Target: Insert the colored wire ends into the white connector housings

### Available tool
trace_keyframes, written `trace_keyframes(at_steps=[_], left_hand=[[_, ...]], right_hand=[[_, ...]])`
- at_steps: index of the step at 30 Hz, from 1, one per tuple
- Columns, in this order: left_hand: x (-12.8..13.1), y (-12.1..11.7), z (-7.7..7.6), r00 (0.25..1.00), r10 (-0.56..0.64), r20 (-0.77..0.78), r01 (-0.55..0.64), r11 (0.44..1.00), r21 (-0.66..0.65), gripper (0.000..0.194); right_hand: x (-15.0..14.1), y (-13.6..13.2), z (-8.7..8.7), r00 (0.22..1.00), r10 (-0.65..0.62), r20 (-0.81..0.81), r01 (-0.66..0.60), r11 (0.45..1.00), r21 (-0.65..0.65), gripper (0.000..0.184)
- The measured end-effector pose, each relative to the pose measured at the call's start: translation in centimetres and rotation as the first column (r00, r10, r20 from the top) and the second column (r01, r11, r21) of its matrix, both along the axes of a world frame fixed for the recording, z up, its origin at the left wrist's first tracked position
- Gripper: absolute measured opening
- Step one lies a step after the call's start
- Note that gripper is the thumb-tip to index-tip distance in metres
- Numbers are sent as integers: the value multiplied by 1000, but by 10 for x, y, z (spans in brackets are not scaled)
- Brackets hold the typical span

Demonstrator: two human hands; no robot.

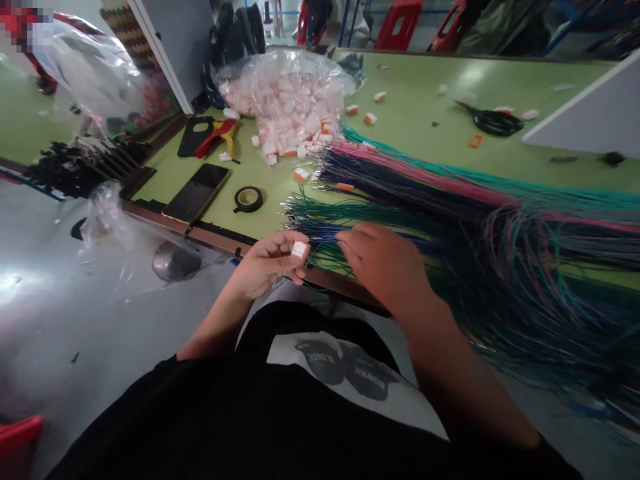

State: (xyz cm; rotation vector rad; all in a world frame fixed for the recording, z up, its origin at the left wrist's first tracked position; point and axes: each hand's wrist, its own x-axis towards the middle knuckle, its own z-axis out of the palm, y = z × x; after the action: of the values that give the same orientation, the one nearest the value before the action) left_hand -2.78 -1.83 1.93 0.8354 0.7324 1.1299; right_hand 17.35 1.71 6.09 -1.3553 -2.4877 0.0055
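Observation:
Between the thumb and fingers of my left hand [270, 263] is a small white connector housing [300, 251] with an orange side. A thin green wire hangs below it. My right hand [385, 263] is just to the right, its thumb and forefinger pinched at a thin wire by the blue wires [313, 228]; the fingertips are slightly blurred. Green wires [325, 208] with metal terminal ends lie behind both hands. Farther back are the dark wires [380, 175] and pink wires [440, 177]. A loose connector housing [301, 174] rests near the wire ends.
A clear plastic bag [300, 93] of connector housings stands at the back. On the left are black tape [248, 199], a phone [197, 193] and red-yellow pliers [217, 137]. Black-handled scissors [495, 122] lie at the right rear. Long wires drape over the table's front edge at right.

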Motion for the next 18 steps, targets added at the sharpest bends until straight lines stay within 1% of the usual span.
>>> trace_keyframes(at_steps=[2, 3, 4, 5, 6, 8, 10, 11, 14, 18], left_hand=[[0, 0, 0, 1000, 18, -4, -18, 1000, 1, 32], [1, 0, 0, 1000, 23, -8, -23, 1000, 1, 31], [1, 0, 0, 1000, 24, -13, -24, 1000, 1, 31], [2, 0, 1, 1000, 21, -19, -21, 1000, -1, 31], [2, 0, 1, 1000, 18, -25, -18, 1000, -1, 31], [4, 0, 3, 999, 16, -30, -16, 1000, 0, 31], [6, -1, 5, 1000, 17, -16, -17, 1000, 7, 31], [7, -1, 7, 1000, 16, -2, -16, 1000, 9, 30], [11, -2, 9, 998, 0, 60, -1, 1000, 4, 31], [17, -2, 10, 995, -37, 96, 39, 999, -18, 33]], right_hand=[[5, 0, 3, 981, -176, 79, 174, 984, 31, 25], [9, 0, 6, 964, -256, 72, 254, 967, 34, 24], [13, 0, 9, 951, -306, 39, 306, 952, 13, 22], [16, -1, 12, 948, -317, -13, 317, 948, -36, 20], [19, -2, 15, 952, -293, -84, 284, 953, -105, 18], [21, -6, 20, 950, -179, -256, 120, 966, -230, 14], [20, -9, 22, 912, -77, -403, -32, 966, -256, 12], [18, -11, 22, 893, -46, -448, -71, 968, -239, 12], [11, -15, 19, 869, -6, -495, -101, 977, -189, 12], [4, -21, 16, 882, 18, -472, -134, 967, -215, 15]])
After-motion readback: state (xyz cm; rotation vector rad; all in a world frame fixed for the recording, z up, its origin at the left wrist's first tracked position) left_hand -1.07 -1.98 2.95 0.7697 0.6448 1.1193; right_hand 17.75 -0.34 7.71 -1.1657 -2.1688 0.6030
